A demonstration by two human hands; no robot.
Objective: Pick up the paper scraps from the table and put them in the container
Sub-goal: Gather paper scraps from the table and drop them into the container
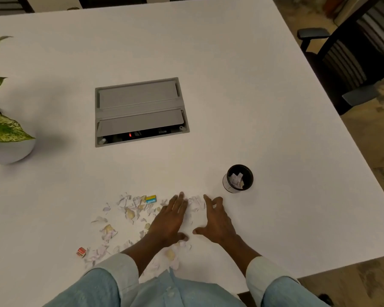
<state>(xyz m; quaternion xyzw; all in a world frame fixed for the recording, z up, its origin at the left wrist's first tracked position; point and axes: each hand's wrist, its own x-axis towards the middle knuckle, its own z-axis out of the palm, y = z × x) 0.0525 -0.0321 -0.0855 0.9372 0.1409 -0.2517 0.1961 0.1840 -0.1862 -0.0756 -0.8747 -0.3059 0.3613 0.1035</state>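
Several torn paper scraps (129,212) lie scattered on the white table (231,85) near its front edge, mostly white with some yellowish bits. My left hand (170,220) lies flat, palm down, on the right part of the pile. My right hand (216,221) rests beside it with fingers spread, and a small clump of scraps (195,203) sits between the two hands. A small black round container (238,178) stands to the right of my right hand, a little farther back, with some scraps inside it. Neither hand holds anything that I can see.
A blue and yellow scrap (151,199) and a small red piece (81,252) lie among the paper. A grey cable hatch (140,111) is set into the table's middle. A potted plant (2,134) stands at the left. A black office chair (350,63) is beyond the right edge.
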